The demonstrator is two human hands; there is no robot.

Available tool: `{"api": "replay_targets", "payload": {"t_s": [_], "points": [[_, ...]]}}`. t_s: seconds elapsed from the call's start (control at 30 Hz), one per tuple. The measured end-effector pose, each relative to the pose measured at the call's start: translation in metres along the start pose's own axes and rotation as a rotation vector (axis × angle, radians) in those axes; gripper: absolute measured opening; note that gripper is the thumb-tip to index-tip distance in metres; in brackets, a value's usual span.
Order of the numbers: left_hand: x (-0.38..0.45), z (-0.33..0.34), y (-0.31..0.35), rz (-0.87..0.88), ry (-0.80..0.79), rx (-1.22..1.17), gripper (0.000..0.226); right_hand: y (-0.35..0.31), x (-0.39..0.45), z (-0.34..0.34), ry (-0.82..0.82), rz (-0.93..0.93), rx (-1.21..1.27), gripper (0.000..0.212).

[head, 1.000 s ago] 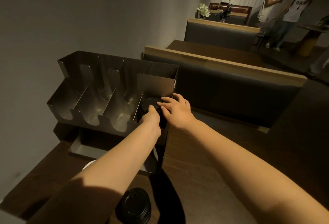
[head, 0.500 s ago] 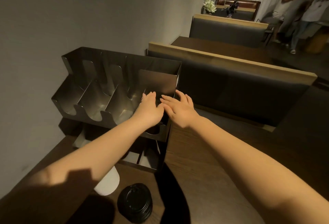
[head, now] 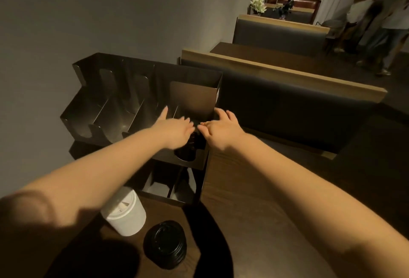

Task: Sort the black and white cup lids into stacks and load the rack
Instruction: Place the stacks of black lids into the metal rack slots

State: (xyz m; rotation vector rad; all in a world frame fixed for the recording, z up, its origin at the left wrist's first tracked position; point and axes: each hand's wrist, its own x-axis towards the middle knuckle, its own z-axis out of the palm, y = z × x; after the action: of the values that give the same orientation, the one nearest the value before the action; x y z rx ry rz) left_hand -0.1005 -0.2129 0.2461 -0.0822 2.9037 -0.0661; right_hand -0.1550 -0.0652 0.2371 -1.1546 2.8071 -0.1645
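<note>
Both hands were over the rightmost slot of the metal rack (head: 115, 109). The left hand (head: 174, 130) had its fingers straight and spread, holding nothing. The right hand (head: 222, 128) was also released, fingers loose. Dark lids (head: 192, 142) seemed to sit in this slot below the fingers. A black lid stack (head: 164, 244) and a white lid stack (head: 126, 213) stood on the worktop (head: 254, 211).

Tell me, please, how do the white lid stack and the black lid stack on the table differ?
The white lid stack is pale and taller; the black lid stack is dark and lower. The white one stands nearer the rack, partly behind the left forearm; the black one shows whole. Both rest on the table, untouched.
</note>
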Motion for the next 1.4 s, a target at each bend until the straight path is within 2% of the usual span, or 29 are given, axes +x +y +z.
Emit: {"api": "replay_targets", "payload": {"t_s": [0.07, 0.13, 0.2, 0.27, 0.43, 0.53, 0.63, 0.77, 0.87, 0.97, 1.1, 1.2, 1.3, 1.4], "points": [[0.002, -0.004, 0.000, -0.013, 0.056, -0.013, 0.048, -0.006, 0.002, -0.006, 0.001, 0.001, -0.004, 0.046], [0.002, 0.001, 0.001, 0.004, -0.011, 0.002, 0.048, -0.012, 0.002, -0.001, -0.044, 0.007, -0.041, 0.045], [0.001, 0.008, -0.001, -0.004, -0.068, -0.088, 0.049, -0.014, 0.002, 0.006, -0.080, 0.041, -0.030, 0.048], [-0.001, 0.008, -0.004, -0.025, -0.045, -0.267, 0.049, -0.013, 0.004, 0.006, -0.086, 0.065, 0.037, 0.050], [-0.021, 0.025, -0.004, -0.076, 0.291, -0.717, 0.047, -0.027, -0.004, 0.024, 0.151, -0.027, 0.379, 0.054], [-0.029, 0.036, -0.003, -0.135, 0.339, -0.791, 0.048, -0.040, -0.009, 0.036, 0.191, 0.015, 0.630, 0.054], [-0.040, 0.043, -0.002, -0.220, 0.377, -0.921, 0.050, -0.049, -0.016, 0.052, 0.342, 0.014, 0.601, 0.060], [-0.058, 0.053, -0.007, -0.264, 0.417, -1.016, 0.054, -0.061, -0.025, 0.065, 0.453, 0.035, 0.653, 0.040], [-0.067, 0.064, -0.009, -0.312, 0.493, -1.054, 0.054, -0.071, -0.031, 0.076, 0.564, -0.021, 0.718, 0.037], [-0.075, 0.084, -0.007, -0.317, 0.553, -1.108, 0.053, -0.073, -0.037, 0.102, 0.400, -0.036, 0.847, 0.042], [-0.082, 0.133, 0.003, -0.343, 0.422, -1.093, 0.057, -0.070, -0.041, 0.147, 0.080, 0.111, 0.852, 0.073], [-0.083, 0.177, 0.007, -0.439, 0.271, -1.035, 0.071, -0.068, -0.050, 0.180, -0.178, 0.261, 0.874, 0.091], [-0.085, 0.214, 0.001, -0.514, 0.100, -1.031, 0.092, -0.064, -0.064, 0.207, -0.435, 0.309, 0.996, 0.088], [-0.094, 0.241, 0.000, -0.615, -0.253, -1.182, 0.123, -0.060, -0.079, 0.231, -0.612, 0.344, 1.031, 0.080]]}}
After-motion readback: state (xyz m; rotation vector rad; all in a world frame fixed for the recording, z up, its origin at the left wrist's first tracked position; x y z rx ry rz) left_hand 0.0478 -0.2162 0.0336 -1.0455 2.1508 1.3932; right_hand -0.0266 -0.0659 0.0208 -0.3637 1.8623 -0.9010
